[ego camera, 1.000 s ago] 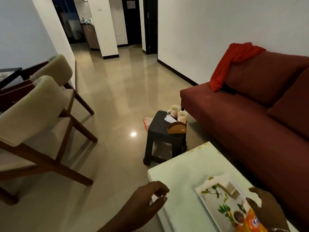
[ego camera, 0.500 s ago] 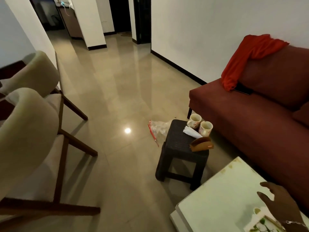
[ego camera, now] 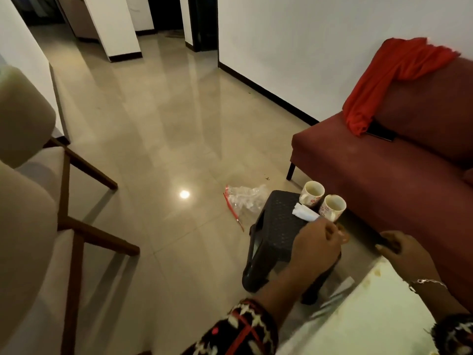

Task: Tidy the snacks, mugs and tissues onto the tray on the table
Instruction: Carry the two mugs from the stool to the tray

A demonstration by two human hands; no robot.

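Dark stool [ego camera: 277, 228] under left hand [ego camera: 316, 248], perhaps touching tissues [ego camera: 305, 214].

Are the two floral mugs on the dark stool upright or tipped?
Upright: both white floral mugs stand on the dark plastic stool, open mouths facing up.

Two mugs [ego camera: 322, 201] stand on the stool [ego camera: 277, 226] beside the sofa [ego camera: 384, 175].

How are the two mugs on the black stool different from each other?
The far mug stands nearer the sofa's end; the near mug stands closer to the left hand. The far mug's handle shows on its left side; the near mug's shows at its front. Both are upright, white, with red flower print, and look empty.
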